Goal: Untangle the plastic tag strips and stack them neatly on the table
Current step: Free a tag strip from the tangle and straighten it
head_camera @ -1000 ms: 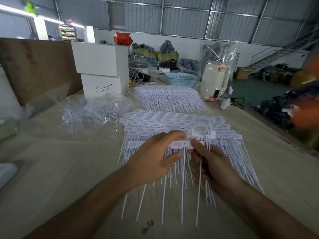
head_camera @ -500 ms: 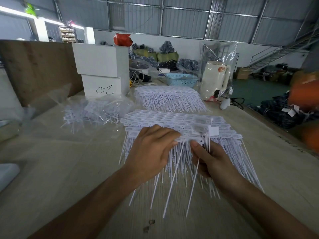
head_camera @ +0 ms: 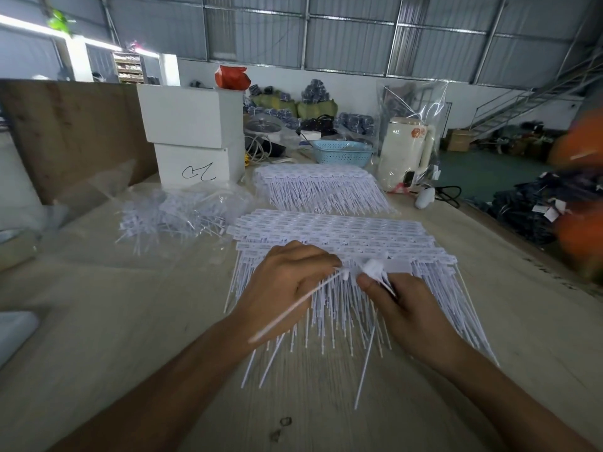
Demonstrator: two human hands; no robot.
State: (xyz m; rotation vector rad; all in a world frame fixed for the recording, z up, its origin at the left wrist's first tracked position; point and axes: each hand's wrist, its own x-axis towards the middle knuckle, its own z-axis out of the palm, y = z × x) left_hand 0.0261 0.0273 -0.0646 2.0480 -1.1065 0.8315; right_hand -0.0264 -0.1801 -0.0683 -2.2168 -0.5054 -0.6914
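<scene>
While the left hand [head_camera: 287, 282] pinches one end of a tangled tag strip [head_camera: 372, 270] and the right hand [head_camera: 396, 301] grips the other, one tail has swung out leftward since a moment ago, working loose above the neat stack [head_camera: 329, 230] mid-tabletop.

We see our two forearms bare from the lower edge of the view to the wrists, with no sleeve showing, and our left hand [head_camera: 287, 285] and right hand [head_camera: 408, 308] bare, fingernails short
</scene>
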